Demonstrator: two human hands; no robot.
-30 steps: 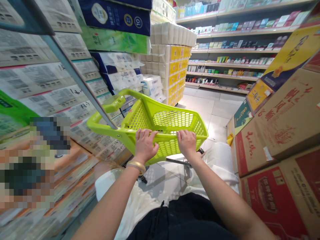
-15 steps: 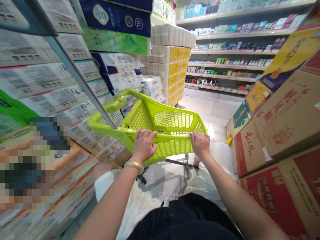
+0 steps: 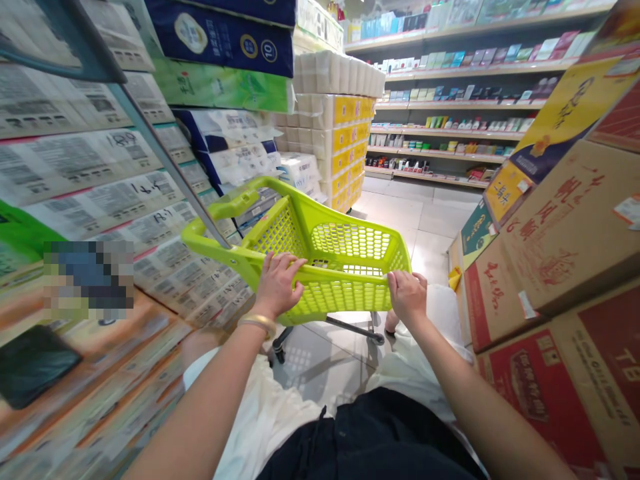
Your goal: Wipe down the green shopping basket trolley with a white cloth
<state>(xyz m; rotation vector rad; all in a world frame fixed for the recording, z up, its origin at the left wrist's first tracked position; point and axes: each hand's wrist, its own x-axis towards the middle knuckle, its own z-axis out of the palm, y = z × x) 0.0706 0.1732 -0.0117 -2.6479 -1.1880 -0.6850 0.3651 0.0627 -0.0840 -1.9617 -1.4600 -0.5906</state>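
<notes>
A lime-green plastic shopping cart (image 3: 345,293) stands sideways in front of me, its basket showing no goods. My left hand (image 3: 277,283) curls over the near rim of the basket, close to the handle end, thumb on the near side. At the other end of the same rim, my right hand (image 3: 407,293) is closed around the corner. The green cart handle (image 3: 197,233) is on the left, with a grey metal pole (image 3: 170,167) rising beside it. A gold bangle (image 3: 257,325) circles my left wrist.
Packs of tissue paper (image 3: 220,40) and toilet rolls (image 3: 340,73) are piled along the left. Cardboard cartons (image 3: 560,233) rise on the right. Shelves (image 3: 450,107) of small boxes and bottles line the back, beyond a tiled floor (image 3: 400,200). A dark phone-like object (image 3: 37,367) lies at lower left.
My hands are slightly farther apart on the rim: the left has shifted toward the handle, the right outward and lower. The cart and surroundings have shifted only a little in view.
</notes>
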